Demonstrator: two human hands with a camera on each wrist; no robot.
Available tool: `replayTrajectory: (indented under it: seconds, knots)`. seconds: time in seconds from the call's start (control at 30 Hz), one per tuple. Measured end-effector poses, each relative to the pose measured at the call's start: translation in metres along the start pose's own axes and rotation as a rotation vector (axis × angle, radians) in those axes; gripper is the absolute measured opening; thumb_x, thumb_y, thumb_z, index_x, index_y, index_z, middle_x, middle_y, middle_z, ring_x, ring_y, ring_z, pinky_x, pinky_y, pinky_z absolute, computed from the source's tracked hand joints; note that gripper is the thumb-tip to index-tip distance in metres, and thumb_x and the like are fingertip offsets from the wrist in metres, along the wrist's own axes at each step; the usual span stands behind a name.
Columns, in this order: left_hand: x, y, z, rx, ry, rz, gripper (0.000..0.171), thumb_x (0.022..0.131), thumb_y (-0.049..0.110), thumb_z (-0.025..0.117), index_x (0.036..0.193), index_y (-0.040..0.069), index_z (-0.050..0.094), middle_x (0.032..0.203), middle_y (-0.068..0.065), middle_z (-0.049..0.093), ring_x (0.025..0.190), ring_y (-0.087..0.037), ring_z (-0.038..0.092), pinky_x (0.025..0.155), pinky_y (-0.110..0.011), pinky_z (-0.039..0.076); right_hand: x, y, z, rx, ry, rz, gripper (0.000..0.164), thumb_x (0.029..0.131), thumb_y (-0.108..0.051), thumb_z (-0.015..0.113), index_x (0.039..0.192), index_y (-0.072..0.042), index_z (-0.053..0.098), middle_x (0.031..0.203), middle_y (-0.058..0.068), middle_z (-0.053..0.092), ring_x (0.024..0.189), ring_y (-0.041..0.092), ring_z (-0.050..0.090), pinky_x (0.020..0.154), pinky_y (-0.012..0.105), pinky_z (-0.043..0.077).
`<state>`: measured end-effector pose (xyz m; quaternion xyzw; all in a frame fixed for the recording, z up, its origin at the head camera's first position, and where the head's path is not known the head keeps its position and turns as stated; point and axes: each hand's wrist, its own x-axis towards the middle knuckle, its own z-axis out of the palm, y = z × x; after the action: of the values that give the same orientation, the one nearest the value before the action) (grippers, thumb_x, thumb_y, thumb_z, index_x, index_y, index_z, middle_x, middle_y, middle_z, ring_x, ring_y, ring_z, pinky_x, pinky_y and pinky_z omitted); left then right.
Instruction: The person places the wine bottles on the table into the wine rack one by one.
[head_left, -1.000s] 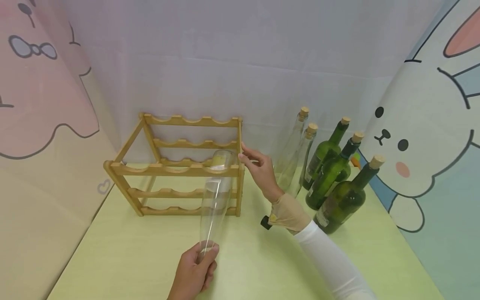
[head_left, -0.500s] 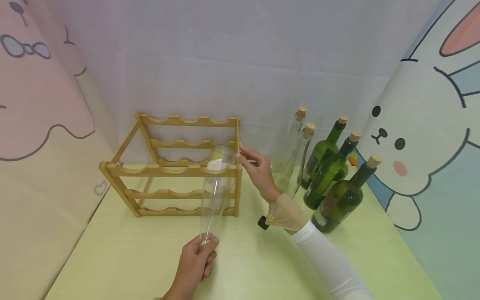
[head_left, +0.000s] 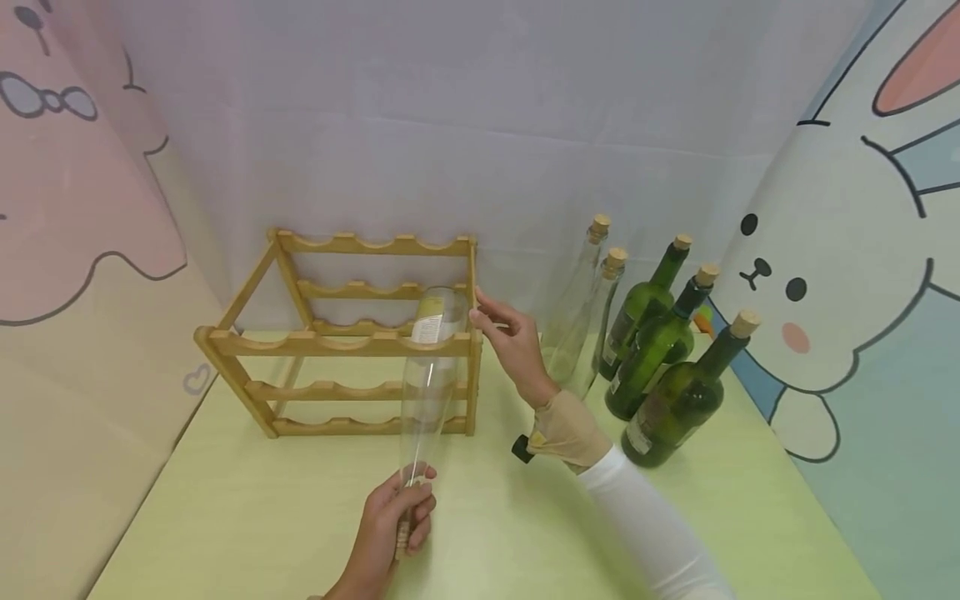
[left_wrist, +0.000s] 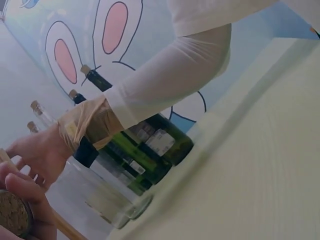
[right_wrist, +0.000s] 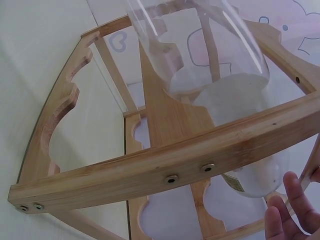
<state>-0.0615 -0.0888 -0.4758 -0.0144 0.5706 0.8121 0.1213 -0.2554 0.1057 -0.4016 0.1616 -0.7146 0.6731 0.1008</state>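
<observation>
Head view: I have the left grip [head_left: 393, 517] curled round the neck of a bottle [head_left: 435, 371].
It runs away from that grip, base foremost, beneath the top front rail [head_left: 322, 343] of the rack [head_left: 322, 390]. The right grip [head_left: 513, 346], nearer the base, pinches the rack's end. Farther right, clear bottles [head_left: 576, 312] and green bottles [head_left: 660, 354] stand on the worktop [head_left: 262, 517], off its line.

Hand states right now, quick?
Left hand: closed, holding a clear bottle by the neck.
Right hand: fingers closed, pinching the rack at its right end.
</observation>
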Motion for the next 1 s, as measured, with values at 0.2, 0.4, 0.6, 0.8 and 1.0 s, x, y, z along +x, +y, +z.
replayTrajectory:
  seconds: [0.2, 0.4, 0.6, 0.8, 1.0]
  knots:
    - [-0.002, -0.005, -0.004, -0.019, -0.111, -0.03, 0.025, 0.114, 0.028, 0.052, 0.12, 0.004, 0.056, 0.072, 0.007, 0.053, 0.046, -0.001, 0.047, 0.043, -0.017, 0.037, 0.0, 0.0, 0.0, -0.004, -0.005, -0.004, 0.042, 0.106, -0.013, 0.068, 0.148, -0.008, 0.063, 0.127, 0.02, 0.071, 0.105, 0.011, 0.067, 0.089, 0.023, 0.054]
    - [-0.001, -0.007, -0.001, 0.011, -0.114, -0.014, 0.037, 0.115, 0.032, 0.051, 0.086, 0.011, 0.048, 0.065, 0.009, 0.043, 0.043, -0.001, 0.039, 0.043, -0.019, 0.028, 0.0, 0.001, 0.0, 0.001, -0.005, -0.002, 0.043, 0.106, -0.012, 0.068, 0.148, -0.009, 0.063, 0.127, 0.02, 0.071, 0.103, 0.011, 0.067, 0.086, 0.026, 0.054]
    - [0.006, 0.0, 0.003, 0.045, -0.072, -0.014, 0.041, 0.114, 0.032, 0.054, 0.08, 0.012, 0.043, 0.063, 0.009, 0.04, 0.044, -0.002, 0.035, 0.044, -0.018, 0.028, -0.002, 0.002, 0.0, 0.016, -0.011, 0.0, 0.043, 0.107, -0.014, 0.068, 0.149, -0.01, 0.063, 0.13, 0.021, 0.07, 0.104, 0.009, 0.067, 0.094, 0.038, 0.056]
    - [0.016, 0.004, 0.007, 0.079, 0.0, -0.015, 0.045, 0.111, 0.034, 0.059, 0.078, 0.011, 0.042, 0.061, 0.006, 0.038, 0.045, -0.005, 0.033, 0.044, -0.019, 0.029, -0.002, 0.002, 0.0, 0.024, -0.009, -0.008, 0.043, 0.107, -0.012, 0.067, 0.149, -0.008, 0.062, 0.129, 0.023, 0.07, 0.104, 0.007, 0.066, 0.094, 0.028, 0.055]
    - [0.028, 0.004, 0.008, 0.099, 0.038, 0.009, 0.043, 0.111, 0.032, 0.059, 0.078, 0.01, 0.042, 0.062, 0.005, 0.038, 0.046, -0.005, 0.034, 0.044, -0.019, 0.03, -0.002, 0.002, 0.0, 0.024, -0.007, -0.011, 0.043, 0.107, -0.012, 0.068, 0.149, -0.008, 0.062, 0.127, 0.021, 0.071, 0.104, 0.009, 0.066, 0.086, 0.023, 0.053]
